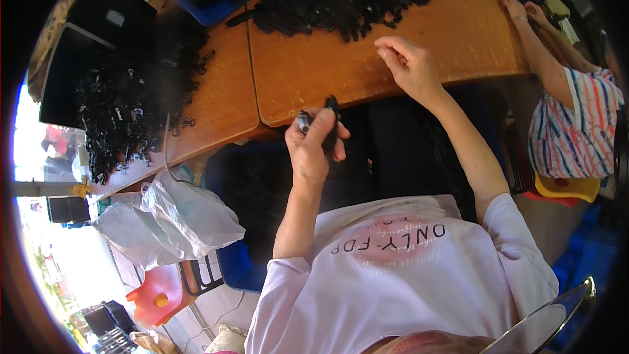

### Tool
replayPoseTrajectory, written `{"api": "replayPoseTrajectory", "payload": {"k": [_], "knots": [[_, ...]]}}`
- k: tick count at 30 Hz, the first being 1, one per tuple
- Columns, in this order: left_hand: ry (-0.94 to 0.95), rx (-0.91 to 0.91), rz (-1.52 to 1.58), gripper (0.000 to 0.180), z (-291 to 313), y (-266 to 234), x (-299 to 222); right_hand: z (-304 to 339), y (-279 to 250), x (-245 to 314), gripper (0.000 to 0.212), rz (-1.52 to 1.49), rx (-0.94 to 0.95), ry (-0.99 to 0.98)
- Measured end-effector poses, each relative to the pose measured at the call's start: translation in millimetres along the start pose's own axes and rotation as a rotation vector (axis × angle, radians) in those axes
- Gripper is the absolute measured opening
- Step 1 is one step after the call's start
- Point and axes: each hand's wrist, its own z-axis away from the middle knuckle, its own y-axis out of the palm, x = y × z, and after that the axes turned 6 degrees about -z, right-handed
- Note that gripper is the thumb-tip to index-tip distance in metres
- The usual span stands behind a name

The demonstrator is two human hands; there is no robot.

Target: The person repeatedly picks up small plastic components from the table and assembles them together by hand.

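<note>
My left hand [309, 151] is closed around a small black plastic piece [332, 106] that sticks up past the fingertips, just off the table's near edge. A shiny grey bit [303, 121] shows beside the thumb; the rest is hidden by the fingers. Over the table, my right hand [414, 72] has its fingers half curled, thumb and forefinger slightly apart, with nothing visible between them. Beyond it lies a big heap of black plastic pieces [347, 3], the nearest thing to that hand. To the left spreads a heap of black clips with shiny metal parts [128, 101].
The wooden table [295, 72] has a seam running across it. Blue bins [196, 6] and black boxes [59, 85] stand at the far left. White plastic bags [177, 216] hang below the left edge. At right, another person's hands [521, 12] work beside black pieces.
</note>
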Motion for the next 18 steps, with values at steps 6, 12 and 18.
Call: {"api": "replayPoseTrajectory", "payload": {"k": [6,12,18], "knots": [[0.254,-0.281,-0.183,0.031,-99,-25,-40,-27,17,-42,0.028,0.57,0.061,0.007],[0.249,-0.468,-0.546,0.026,-221,-83,-82,-21,23,-42,0.021,0.549,0.023,-0.033],[0.428,-0.419,-1.538,0.026,-284,-121,-72,-20,28,-48,0.02,0.605,-0.023,0.0]]}}
